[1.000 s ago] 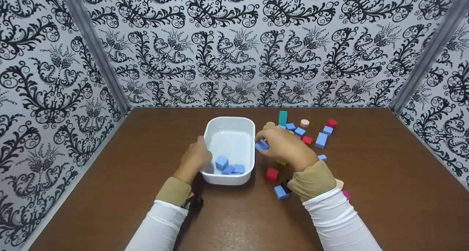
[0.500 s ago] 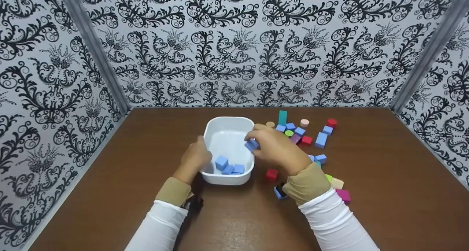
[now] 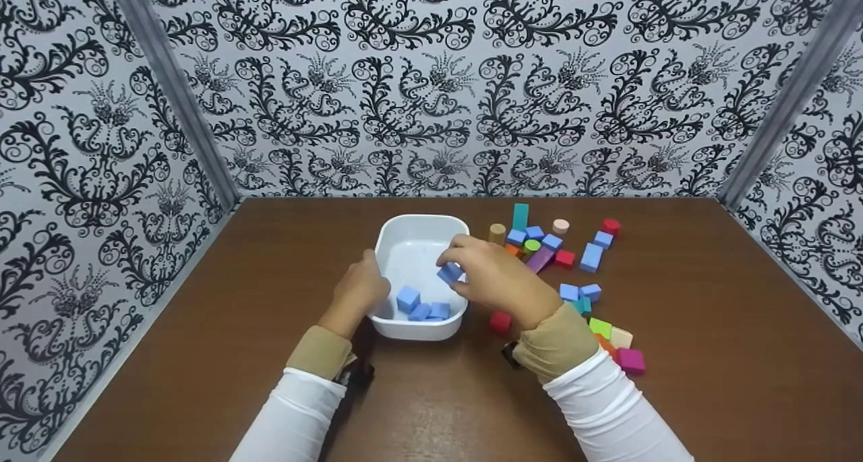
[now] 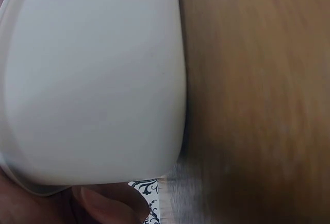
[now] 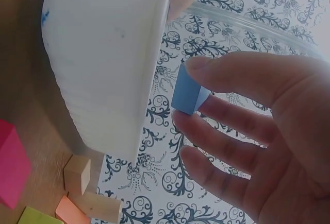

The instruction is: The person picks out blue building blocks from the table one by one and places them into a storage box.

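Observation:
My left hand (image 3: 359, 288) grips the left rim of a white plastic tub (image 3: 418, 331); in the left wrist view its fingers (image 4: 111, 203) curl at the tub's edge. With thumb and fingertips my right hand (image 3: 500, 274) pinches a small blue block (image 5: 186, 91), held over the right part of the tub, above rim height in the right wrist view. Several blue blocks (image 3: 408, 299) lie on the tub's floor at its near end.
Right of the tub, several blocks are scattered on the brown table (image 3: 431, 394), among them a teal block (image 3: 520, 216), a purple block (image 3: 539, 259), a red block (image 3: 500, 322) and a magenta block (image 3: 632, 361). Patterned walls (image 3: 431, 84) enclose the table's back and sides.
My right hand has carried the blue block leftward from beside the tub to over its inside. The left hand and the tub have stayed in place.

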Motion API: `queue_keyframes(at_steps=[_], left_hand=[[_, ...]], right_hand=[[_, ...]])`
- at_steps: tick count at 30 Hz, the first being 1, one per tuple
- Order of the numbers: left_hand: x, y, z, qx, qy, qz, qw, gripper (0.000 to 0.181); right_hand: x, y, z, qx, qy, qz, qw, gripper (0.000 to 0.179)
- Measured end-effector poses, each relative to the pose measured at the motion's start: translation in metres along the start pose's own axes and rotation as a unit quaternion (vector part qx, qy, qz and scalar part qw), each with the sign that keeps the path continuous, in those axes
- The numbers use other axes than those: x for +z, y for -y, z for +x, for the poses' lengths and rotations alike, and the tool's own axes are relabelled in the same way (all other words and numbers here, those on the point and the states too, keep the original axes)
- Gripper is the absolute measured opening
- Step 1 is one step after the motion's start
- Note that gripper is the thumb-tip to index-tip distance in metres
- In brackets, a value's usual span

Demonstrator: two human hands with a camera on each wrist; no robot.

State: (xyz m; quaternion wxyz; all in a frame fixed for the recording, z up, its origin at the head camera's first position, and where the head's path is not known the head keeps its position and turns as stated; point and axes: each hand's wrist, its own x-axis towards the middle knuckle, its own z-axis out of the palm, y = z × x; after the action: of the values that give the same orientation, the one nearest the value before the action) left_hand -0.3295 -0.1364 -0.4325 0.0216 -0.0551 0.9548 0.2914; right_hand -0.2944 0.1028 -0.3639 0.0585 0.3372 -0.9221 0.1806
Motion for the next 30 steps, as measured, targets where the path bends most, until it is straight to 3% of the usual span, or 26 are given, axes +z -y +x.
queue_keyframes(at_steps=[5, 19, 30], left_hand=[[-0.001, -0.001, -0.001, 0.002, -0.003, 0.005, 1.0000, 0.062], [0.000, 0.001, 0.000, 0.004, -0.006, 0.003, 1.0000, 0.062], [-0.001, 0.000, -0.002, 0.006, -0.004, 0.000, 1.0000, 0.064]], right_hand=[[0.001, 0.003, 0.000, 0.012, 0.016, 0.003, 0.9998, 0.034], [0.013, 0.001, 0.004, -0.029, 0.024, -0.013, 0.9992, 0.030], [0.021, -0.004, 0.006, -0.026, 0.047, -0.011, 0.9985, 0.030]])
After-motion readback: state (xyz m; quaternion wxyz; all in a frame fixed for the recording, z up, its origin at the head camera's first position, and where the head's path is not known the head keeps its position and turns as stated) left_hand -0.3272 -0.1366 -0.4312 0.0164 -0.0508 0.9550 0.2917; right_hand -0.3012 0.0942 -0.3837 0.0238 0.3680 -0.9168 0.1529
